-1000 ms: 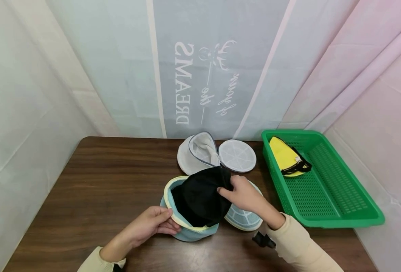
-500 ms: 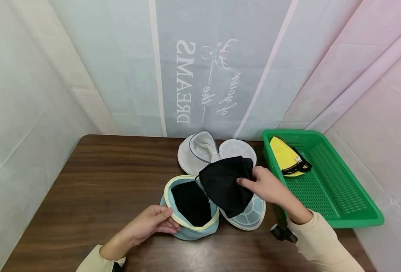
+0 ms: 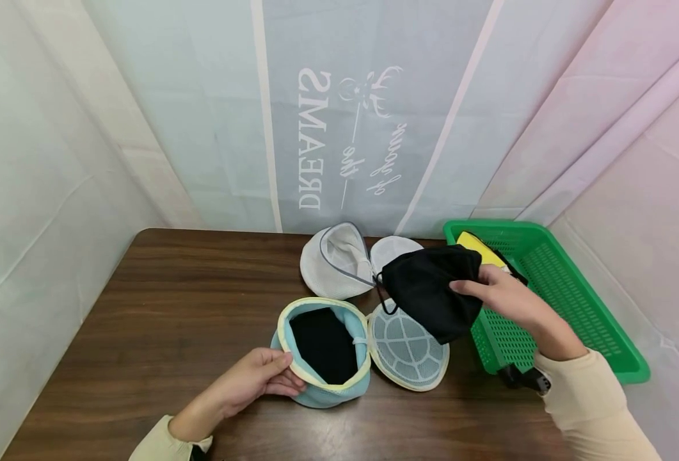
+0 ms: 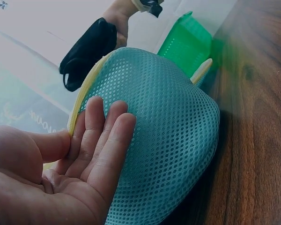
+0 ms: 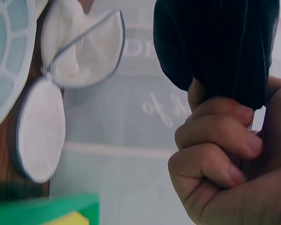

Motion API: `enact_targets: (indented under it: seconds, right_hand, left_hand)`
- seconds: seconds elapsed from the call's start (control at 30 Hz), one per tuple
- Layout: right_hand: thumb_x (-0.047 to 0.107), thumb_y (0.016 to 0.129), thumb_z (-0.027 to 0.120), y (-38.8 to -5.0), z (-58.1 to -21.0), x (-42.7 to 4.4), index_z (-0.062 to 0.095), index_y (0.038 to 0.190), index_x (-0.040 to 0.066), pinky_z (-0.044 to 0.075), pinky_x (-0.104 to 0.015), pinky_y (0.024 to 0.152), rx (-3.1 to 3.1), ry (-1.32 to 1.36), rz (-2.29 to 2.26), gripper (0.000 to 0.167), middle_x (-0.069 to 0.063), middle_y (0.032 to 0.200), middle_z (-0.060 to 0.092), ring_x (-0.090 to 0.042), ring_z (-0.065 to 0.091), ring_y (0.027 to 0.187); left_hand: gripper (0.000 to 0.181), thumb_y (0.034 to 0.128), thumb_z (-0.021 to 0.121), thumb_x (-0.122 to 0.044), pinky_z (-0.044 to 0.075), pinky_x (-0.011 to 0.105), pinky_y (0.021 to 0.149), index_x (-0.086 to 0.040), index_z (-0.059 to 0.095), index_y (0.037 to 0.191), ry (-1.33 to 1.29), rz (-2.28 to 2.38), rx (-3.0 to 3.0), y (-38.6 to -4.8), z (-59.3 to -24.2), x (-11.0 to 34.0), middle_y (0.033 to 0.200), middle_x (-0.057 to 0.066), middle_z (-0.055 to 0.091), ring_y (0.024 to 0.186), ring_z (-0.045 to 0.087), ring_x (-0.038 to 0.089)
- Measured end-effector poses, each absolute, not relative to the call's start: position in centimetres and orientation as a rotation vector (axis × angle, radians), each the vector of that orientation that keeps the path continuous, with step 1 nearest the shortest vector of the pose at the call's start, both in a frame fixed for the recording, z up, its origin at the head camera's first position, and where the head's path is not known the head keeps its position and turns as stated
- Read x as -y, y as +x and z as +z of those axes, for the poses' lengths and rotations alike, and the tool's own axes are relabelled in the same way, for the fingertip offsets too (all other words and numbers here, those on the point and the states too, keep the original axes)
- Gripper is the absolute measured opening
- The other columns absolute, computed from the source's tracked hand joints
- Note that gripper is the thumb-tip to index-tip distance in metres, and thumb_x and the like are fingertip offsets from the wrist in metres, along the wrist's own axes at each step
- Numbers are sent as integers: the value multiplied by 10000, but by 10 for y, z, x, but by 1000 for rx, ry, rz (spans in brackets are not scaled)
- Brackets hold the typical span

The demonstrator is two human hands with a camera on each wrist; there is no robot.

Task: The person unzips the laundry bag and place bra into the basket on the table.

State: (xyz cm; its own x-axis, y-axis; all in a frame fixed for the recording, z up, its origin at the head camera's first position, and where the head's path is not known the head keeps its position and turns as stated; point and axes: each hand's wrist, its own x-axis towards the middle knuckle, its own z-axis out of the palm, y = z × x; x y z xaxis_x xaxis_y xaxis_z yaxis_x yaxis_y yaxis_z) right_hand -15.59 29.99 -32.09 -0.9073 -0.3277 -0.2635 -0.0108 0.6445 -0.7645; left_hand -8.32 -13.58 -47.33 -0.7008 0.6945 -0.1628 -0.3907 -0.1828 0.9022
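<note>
My left hand pinches the yellow zippered rim of a light-blue mesh laundry bag between thumb and finger; its other fingers lie along the mesh in the left wrist view. The bag's round lid lies folded open to the right. Inside the bag is a black cloth item. My right hand, with curled fingers in the right wrist view, grips a soft black fabric piece with a thin loop hanging from it. This piece is raised over the lid and the basket's near-left side; its exact kind is unclear.
A white mesh laundry bag stands open at the back, its round lid partly hidden by the black fabric. On the right, a green plastic basket holds a yellow item with black straps. A patterned curtain hangs behind the table.
My right hand has lifted the black fabric piece out of the blue mesh bag and moved it right toward the basket, uncovering the lid. My left hand has stayed at the bag's rim.
</note>
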Motion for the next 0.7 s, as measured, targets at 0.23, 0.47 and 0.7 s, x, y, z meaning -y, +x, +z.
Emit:
enact_targets:
  seconds: [0.23,0.47,0.7]
  right_hand:
    - [221,1064,554,-160,-316,-333,531,857,30,464,-323,620,-2380,-243,-1221,283,77,601,298,-139,338,518]
    - [189,1074,533,-167,-311,-371,423,740,25,349,-299,490,-2361,-244,-1136,388,-8,580,155,-216,142,497]
    - [188,1082,514,-173,-303,-407,380,728,87,320,-310,489,-2374,-134,-1026,392,26,596,202,-199,176,522]
  left_hand:
    - [386,1116,427,-196,598,331,885,117,650,1080,361,1943,-1362,-83,-474,136,978,110,732,941,729,181]
    - [399,1118,420,-189,599,323,881,138,647,1084,369,1946,-1362,-83,-474,136,971,102,731,938,730,178]
    - [401,1117,423,-189,598,335,885,134,657,1079,364,1951,-1358,-83,-475,136,965,94,736,937,732,179]
